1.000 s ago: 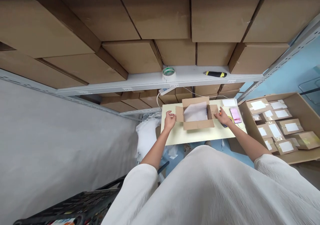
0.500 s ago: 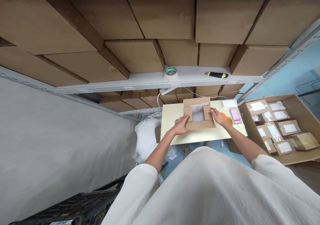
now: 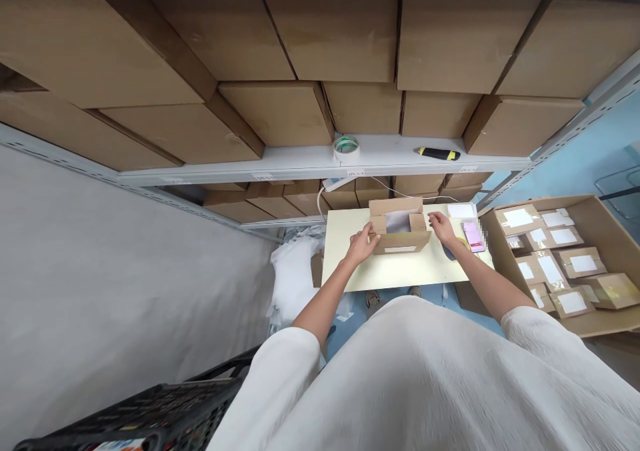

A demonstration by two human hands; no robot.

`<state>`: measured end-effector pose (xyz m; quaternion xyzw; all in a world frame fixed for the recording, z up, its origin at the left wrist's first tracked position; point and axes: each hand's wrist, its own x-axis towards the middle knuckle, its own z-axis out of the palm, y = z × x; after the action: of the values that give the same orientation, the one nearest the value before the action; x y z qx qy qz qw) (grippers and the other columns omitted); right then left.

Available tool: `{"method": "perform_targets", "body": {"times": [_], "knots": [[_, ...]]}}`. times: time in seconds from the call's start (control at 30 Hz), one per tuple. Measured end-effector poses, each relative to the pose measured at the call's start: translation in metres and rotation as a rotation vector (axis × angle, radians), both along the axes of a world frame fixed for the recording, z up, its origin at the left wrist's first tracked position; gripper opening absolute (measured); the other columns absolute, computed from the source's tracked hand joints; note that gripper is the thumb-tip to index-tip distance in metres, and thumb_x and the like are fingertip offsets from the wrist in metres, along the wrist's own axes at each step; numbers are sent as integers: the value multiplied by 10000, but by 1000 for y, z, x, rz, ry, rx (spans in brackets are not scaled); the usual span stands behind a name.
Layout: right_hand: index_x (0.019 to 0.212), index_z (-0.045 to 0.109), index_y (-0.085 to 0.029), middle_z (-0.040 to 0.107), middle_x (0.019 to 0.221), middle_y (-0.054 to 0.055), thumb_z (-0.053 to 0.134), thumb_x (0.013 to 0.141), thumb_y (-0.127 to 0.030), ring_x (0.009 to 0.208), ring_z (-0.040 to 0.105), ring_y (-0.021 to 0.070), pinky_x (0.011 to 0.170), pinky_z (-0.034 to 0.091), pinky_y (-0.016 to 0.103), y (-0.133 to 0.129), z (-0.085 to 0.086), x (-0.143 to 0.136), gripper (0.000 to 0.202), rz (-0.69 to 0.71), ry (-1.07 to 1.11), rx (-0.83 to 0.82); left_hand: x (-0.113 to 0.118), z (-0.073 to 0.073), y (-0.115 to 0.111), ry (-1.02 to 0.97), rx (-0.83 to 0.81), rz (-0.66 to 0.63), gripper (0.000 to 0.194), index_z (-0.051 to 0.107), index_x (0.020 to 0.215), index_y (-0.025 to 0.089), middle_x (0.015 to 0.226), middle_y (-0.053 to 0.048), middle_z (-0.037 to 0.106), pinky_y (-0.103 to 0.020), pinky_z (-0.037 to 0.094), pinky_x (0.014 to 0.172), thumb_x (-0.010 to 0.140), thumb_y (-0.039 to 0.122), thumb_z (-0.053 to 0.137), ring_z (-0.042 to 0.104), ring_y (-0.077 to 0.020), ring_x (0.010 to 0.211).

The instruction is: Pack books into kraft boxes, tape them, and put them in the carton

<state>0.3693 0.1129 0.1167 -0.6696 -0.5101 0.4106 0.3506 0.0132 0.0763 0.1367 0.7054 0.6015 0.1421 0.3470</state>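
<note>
A small cardboard box stands on the pale yellow table, its long back flap raised and something whitish inside. A white label shows on its near side. My left hand is at the box's left front corner, fingers apart, touching the edge. Just off the box's right side is my right hand, its fingers curled close together; whether anything is between them is too small to tell. Beside the right forearm lie a partly hidden tape roll and a pink-screened phone.
A large carton of labelled small boxes stands right of the table. Above the table, a shelf bears cartons, a white tape roll and a black-yellow cutter. White packing material hangs at left; a black crate is lower left.
The box's near side with its label has come into view, and its front flap no longer lies outward. My right hand has moved off the right flap; my left hand has shifted up slightly.
</note>
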Motion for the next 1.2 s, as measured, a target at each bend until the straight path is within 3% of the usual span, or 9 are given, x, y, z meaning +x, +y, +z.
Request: {"method": "perform_targets", "body": {"times": [0.17,0.33,0.43,0.53,0.67,0.8,0.93,1.07,1.2], "knots": [[1534,610,-240,638,1565,166,567,922,-657,1371,647,322,1191,497,543,28,-2,-7,741,-21,-5,-4,19,-14,13,49,97,172,669,444,1617,174,1424,-206,682,-565,491,1149,989,326,617,631,-407,1351],[1663,474,-314,571,1664,94,513,987,-670,1501,561,282,1243,461,506,39,8,-16,765,50,59,-66,24,-25,13,56,103,199,858,260,1721,127,1551,-267,562,-597,466,1176,979,333,640,551,-443,1440],[1539,605,-272,693,1500,112,481,1013,-695,1395,628,289,1227,470,509,36,12,-16,686,4,71,-42,22,-28,11,44,147,191,951,119,1764,143,1623,-275,500,-620,454,1184,1001,395,628,520,-450,1466],[1221,769,-226,753,1320,131,515,999,-658,1293,658,301,1219,469,496,27,10,-14,549,61,-6,14,20,-29,9,38,202,179,956,80,1774,205,1704,-252,416,-629,447,1195,1023,453,617,465,-446,1519],[1015,789,-237,717,1297,129,595,952,-492,1340,604,312,1243,446,510,10,0,-14,326,169,-219,82,22,-24,4,86,238,138,720,345,1695,213,1744,-225,364,-640,413,1230,1034,370,585,404,-436,1570],[1172,789,-253,613,1493,126,663,889,-371,1435,537,348,1266,424,548,-4,-9,-16,332,227,-362,56,27,-16,-2,123,299,-19,462,628,1461,230,1682,-177,470,-628,336,1292,1027,183,476,393,-373,1596],[1347,741,-242,565,1560,147,639,900,-379,1473,510,378,1278,407,577,-15,-12,-19,479,273,-376,58,36,-13,-7,111,294,-191,465,651,1460,252,1616,-147,561,-595,338,1304,1055,199,430,462,-340,1551],[1434,678,-247,568,1576,151,547,966,-477,1461,526,355,1266,418,558,-32,-19,-13,538,196,-296,112,43,-18,-12,150,243,-242,545,547,1597,244,1676,-155,513,-584,313,1332,1058,302,486,431,-364,1579],[1495,592,-176,627,1474,209,414,1011,-580,1348,604,353,1192,474,549,-61,-36,16,655,-130,-319,16,44,-21,-16,173,212,-262,621,467,1665,235,1701,-160,489,-599,302,1343,1048,300,492,401,-375,1604]]}}
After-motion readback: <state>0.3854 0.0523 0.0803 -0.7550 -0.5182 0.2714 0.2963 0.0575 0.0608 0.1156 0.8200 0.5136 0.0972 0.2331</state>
